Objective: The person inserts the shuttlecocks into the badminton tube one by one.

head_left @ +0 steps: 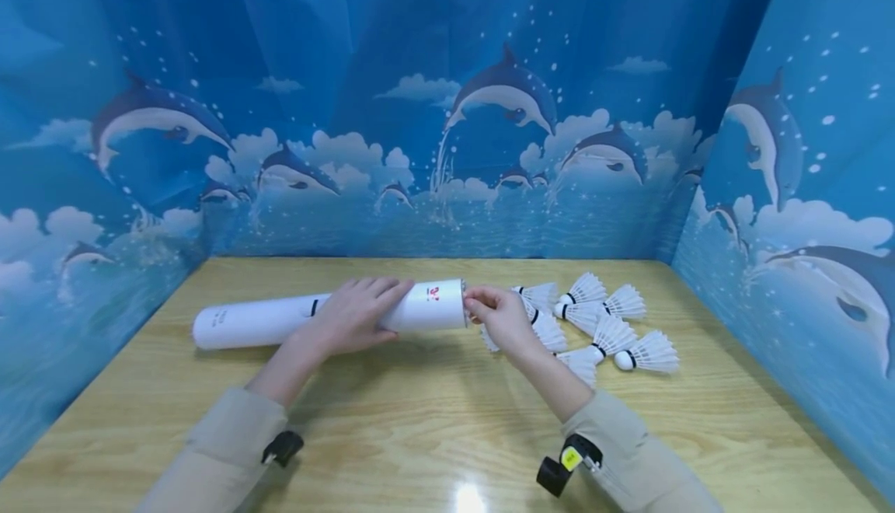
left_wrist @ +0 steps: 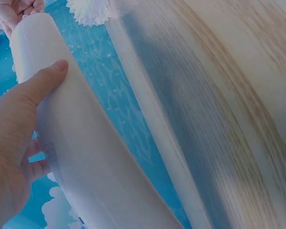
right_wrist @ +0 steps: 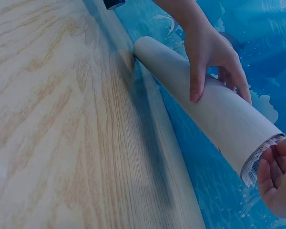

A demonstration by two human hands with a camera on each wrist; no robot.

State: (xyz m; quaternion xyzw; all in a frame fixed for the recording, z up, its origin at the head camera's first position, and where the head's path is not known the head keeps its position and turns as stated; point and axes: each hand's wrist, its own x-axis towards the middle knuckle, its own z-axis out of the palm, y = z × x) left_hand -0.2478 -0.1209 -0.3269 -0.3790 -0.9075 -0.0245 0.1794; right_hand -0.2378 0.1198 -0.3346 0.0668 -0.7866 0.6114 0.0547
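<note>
A long white tube [head_left: 426, 307] with a small red mark lies on its side, its right end slightly raised in the head view. My left hand [head_left: 353, 315] grips it around the middle; the thumb [left_wrist: 50, 78] lies along its side in the left wrist view. At the tube's open right end, my right hand [head_left: 503, 320] pinches a white shuttlecock [right_wrist: 250, 172]. Only the lacy skirt edge of that shuttlecock shows, at the tube's mouth in the right wrist view. The rest of it is hidden inside the tube.
Several white shuttlecocks with black bands, one a shuttlecock [head_left: 652, 353] at the right edge of the group, lie loosely beyond and beside my right forearm. The wooden table [head_left: 391, 435] meets a blue dolphin-print curtain [head_left: 391, 109] at its back and sides.
</note>
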